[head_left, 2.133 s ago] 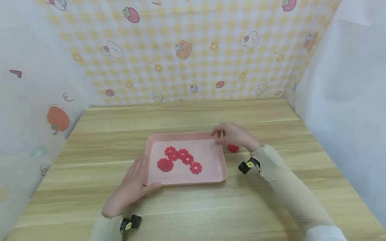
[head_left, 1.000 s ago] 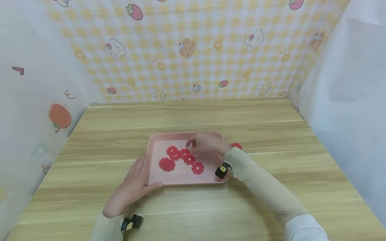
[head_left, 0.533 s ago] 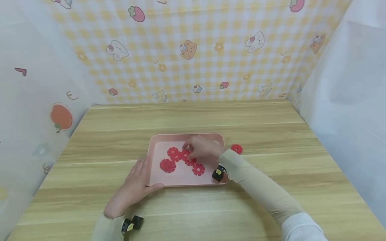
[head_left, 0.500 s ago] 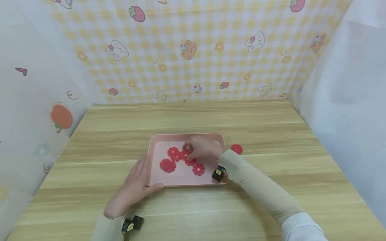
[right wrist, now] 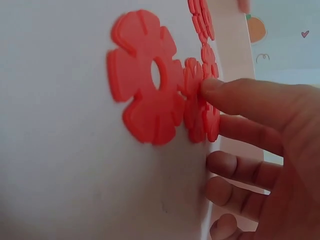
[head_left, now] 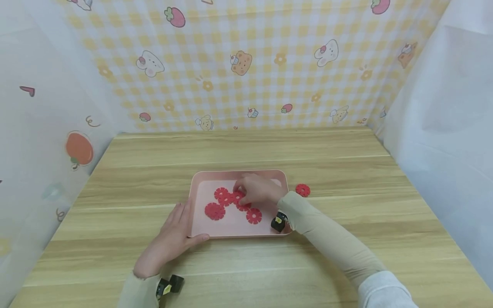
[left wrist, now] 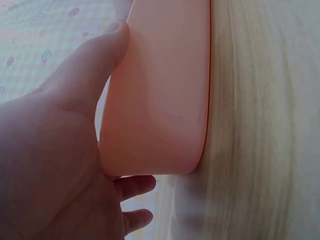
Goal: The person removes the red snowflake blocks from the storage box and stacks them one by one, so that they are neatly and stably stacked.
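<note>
A shallow pink tray (head_left: pixel 231 227) lies on the table with several red flower-shaped slotted discs (head_left: pixel 253 216) inside. My right hand (head_left: pixel 259 189) reaches in over its right half. Thumb and index finger pinch the edges of one red slotted disc (right wrist: pixel 213 120) low over the tray floor, where it overlaps a neighbouring disc (right wrist: pixel 192 125). My left hand (head_left: pixel 171 233) rests against the tray's near left corner. Its fingers run straight along the left side and its thumb (left wrist: pixel 117 42) lies on the near rim. Part of the pinched disc is hidden behind the thumb.
One more red disc (head_left: pixel 303 190) lies on the wooden table (head_left: pixel 246 273) just right of the tray. A yellow-checked patterned sheet (head_left: pixel 262 85) hangs behind the table, and pale sheets (head_left: pixel 435 107) hang at both sides.
My right hand has moved left from the tray's far right corner and down into the tray, onto a disc there. During the last half second it barely moves. My left hand stays in place.
</note>
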`<state>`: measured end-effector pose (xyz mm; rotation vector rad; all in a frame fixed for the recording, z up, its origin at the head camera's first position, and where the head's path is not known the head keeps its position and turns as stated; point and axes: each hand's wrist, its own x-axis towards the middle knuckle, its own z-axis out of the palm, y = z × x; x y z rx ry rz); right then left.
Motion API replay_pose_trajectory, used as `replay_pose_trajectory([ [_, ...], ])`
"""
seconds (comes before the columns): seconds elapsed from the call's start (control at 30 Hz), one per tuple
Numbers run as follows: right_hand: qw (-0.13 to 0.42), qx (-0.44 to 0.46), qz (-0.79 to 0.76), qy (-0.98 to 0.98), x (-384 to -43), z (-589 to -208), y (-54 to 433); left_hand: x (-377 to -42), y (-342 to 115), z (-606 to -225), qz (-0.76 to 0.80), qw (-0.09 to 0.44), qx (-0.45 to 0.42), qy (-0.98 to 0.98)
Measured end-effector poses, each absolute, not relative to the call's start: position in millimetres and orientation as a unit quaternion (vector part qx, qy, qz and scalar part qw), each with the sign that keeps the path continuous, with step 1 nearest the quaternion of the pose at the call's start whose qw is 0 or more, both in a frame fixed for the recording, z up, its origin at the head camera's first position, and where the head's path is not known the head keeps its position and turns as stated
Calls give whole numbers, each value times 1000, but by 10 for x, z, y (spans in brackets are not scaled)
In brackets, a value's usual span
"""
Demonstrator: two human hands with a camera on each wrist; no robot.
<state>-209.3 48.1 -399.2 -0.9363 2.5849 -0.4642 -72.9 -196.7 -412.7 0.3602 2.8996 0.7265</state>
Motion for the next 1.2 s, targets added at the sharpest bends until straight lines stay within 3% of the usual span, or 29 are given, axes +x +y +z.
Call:
replay_pose_trajectory([
  [0.3,192,-330,-174,908,-2101,-4002,507,-726,-1970,-4126,239,63,122,961],
  [1.2,159,-349,-171,907,-2068,-4000,547,-725,-1959,-4103,240,73,115,961],
])
